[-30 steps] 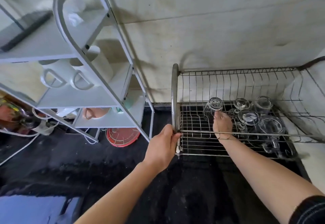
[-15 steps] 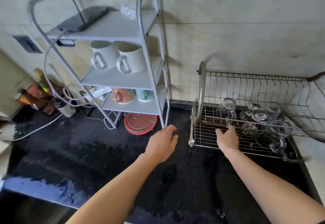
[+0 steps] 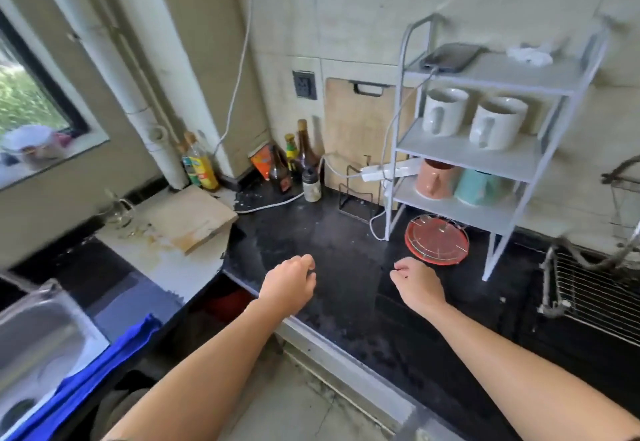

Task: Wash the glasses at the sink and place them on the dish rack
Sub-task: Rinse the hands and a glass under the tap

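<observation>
My left hand (image 3: 289, 283) and my right hand (image 3: 417, 284) hover side by side over the wet black counter (image 3: 346, 250), both with nothing in them and fingers loosely curled. The wire dish rack (image 3: 599, 295) shows only partly at the right edge, and its glasses are out of view. The steel sink (image 3: 34, 336) sits at the lower left. A clear glass (image 3: 119, 210) stands on the pale counter beyond the sink, far from both hands.
A blue cloth (image 3: 104, 364) hangs over the sink's front edge. A wooden board (image 3: 187, 217) lies near the glass. Bottles (image 3: 304, 149) crowd the back corner. A white shelf (image 3: 485, 142) holds mugs, with a red round grid (image 3: 437, 240) under it.
Both hands left the dish rack and drew back over the counter. My view swung left, so the rack slid to the right edge and the sink came into sight.
</observation>
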Demonstrator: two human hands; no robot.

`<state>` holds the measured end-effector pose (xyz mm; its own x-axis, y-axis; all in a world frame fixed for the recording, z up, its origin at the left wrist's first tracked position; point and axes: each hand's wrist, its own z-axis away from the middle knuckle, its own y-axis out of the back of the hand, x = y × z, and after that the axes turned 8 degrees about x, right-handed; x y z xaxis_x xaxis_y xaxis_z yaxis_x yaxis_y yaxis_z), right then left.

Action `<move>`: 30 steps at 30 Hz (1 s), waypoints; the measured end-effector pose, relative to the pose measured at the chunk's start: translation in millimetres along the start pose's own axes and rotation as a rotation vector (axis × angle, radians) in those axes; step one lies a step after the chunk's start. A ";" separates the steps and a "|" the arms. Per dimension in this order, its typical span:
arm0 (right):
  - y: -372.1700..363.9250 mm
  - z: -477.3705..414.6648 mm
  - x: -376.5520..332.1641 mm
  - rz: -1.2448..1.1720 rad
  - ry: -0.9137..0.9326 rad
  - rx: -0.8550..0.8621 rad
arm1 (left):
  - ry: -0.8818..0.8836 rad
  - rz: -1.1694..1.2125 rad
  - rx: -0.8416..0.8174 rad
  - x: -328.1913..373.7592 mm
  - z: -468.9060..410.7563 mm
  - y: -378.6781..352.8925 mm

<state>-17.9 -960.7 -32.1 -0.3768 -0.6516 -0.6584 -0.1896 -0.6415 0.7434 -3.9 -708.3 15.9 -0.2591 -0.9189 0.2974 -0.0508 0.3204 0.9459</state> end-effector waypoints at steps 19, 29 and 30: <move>-285.3 -22.7 -332.8 0.088 0.574 -0.528 | 0.729 -0.061 0.170 -317.2 35.3 96.9; -416.9 -26.3 -463.7 0.213 0.675 -0.705 | 0.987 0.073 0.216 -432.9 45.7 103.9; -429.5 -26.3 -474.7 0.222 0.670 -0.705 | 0.996 0.079 0.219 -446.1 46.4 103.8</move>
<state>266.3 -386.6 -42.0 0.2926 -0.7407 -0.6048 0.4862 -0.4294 0.7611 61.7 -254.5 -24.6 0.6452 -0.6349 0.4251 -0.2692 0.3318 0.9041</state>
